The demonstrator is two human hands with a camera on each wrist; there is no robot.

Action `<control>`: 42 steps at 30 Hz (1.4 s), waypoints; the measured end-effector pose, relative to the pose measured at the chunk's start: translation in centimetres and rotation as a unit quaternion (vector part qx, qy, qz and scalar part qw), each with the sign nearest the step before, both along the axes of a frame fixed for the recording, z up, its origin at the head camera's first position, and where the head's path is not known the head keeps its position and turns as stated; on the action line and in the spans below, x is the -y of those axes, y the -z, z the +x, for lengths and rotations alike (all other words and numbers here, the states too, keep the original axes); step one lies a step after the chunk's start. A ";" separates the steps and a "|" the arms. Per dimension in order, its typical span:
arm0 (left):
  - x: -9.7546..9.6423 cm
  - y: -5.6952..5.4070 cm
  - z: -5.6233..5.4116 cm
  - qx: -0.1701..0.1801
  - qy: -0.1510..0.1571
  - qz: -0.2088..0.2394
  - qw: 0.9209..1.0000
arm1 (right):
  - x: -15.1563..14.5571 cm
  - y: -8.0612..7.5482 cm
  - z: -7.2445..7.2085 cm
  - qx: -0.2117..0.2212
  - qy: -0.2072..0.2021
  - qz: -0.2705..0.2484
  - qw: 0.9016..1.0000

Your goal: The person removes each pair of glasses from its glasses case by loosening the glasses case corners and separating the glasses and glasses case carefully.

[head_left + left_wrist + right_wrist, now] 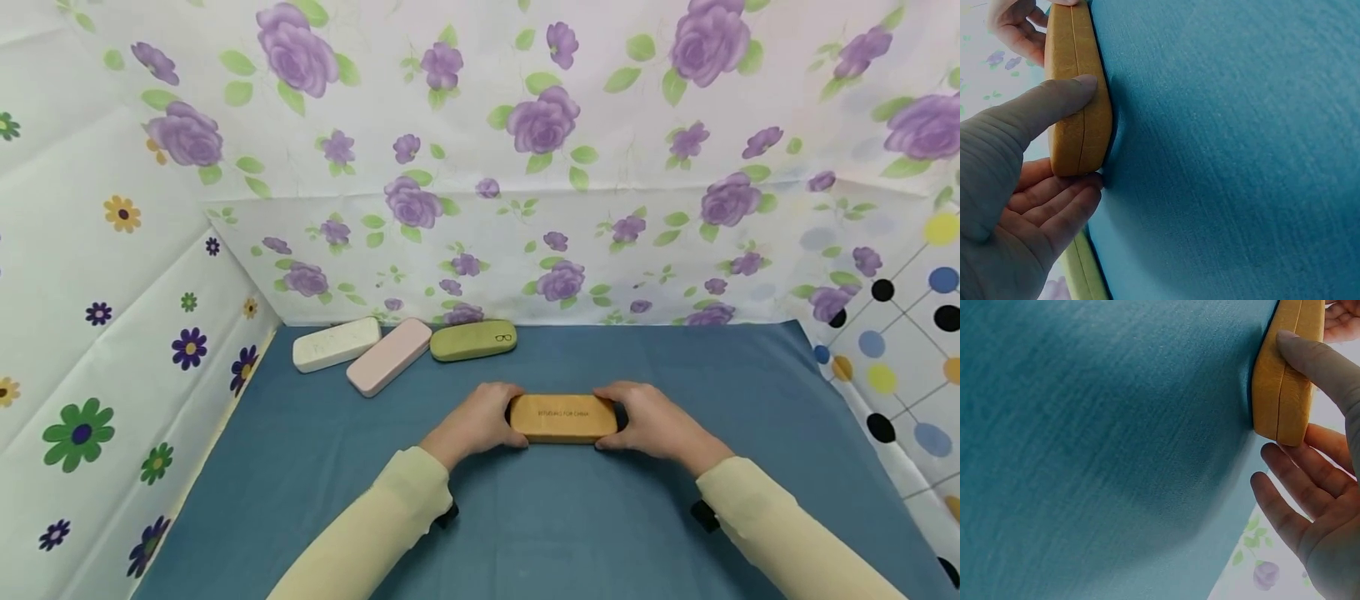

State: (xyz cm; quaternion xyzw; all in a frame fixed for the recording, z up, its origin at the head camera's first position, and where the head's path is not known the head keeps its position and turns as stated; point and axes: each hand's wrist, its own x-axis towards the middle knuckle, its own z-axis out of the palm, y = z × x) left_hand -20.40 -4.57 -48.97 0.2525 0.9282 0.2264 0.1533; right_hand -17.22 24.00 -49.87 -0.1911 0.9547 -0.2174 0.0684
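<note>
A mustard-yellow glasses case [564, 421] with small dark lettering on its lid lies crosswise on the blue cloth, its lid closed. My left hand [483, 423] grips its left end; in the left wrist view the thumb presses the front side over the seam [1074, 50] and the fingers wrap the end. At the opposite end my right hand [654, 423] holds it likewise, thumb on the front face of the case [1267, 403]. Two lower fingers of that hand extend off the case.
Behind the left hand sit a white case [336, 344], a pink case [390, 357] and an olive-green case [474, 341] with a glasses drawing. A floral curtain [480, 225] closes off the back of the blue cloth [570, 533]; patterned sheets stand on both sides.
</note>
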 end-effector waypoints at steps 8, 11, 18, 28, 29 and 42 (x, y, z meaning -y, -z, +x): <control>-0.1 0.1 0.4 0.008 -0.004 -0.009 1.000 | 0.3 -0.2 0.1 0.013 -0.008 0.005 1.000; -0.1 0.1 0.4 0.000 -0.010 -0.004 1.000 | 0.3 -0.1 0.1 0.002 -0.003 0.004 1.000; -0.2 0.6 0.2 0.001 -0.007 0.008 1.000 | -0.1 0.2 0.2 -0.004 0.001 0.009 1.000; 0.1 0.5 0.0 -0.021 -0.001 -0.003 1.000 | 0.2 -0.5 -0.3 0.006 -0.014 0.010 1.000; 0.0 0.4 0.0 -0.022 -0.001 -0.005 1.000 | 0.2 -0.6 -0.4 0.008 -0.017 0.009 1.000; -0.2 0.4 -0.1 -0.020 -0.009 -0.014 1.000 | 0.0 -1.3 -0.9 0.030 -0.030 0.002 0.999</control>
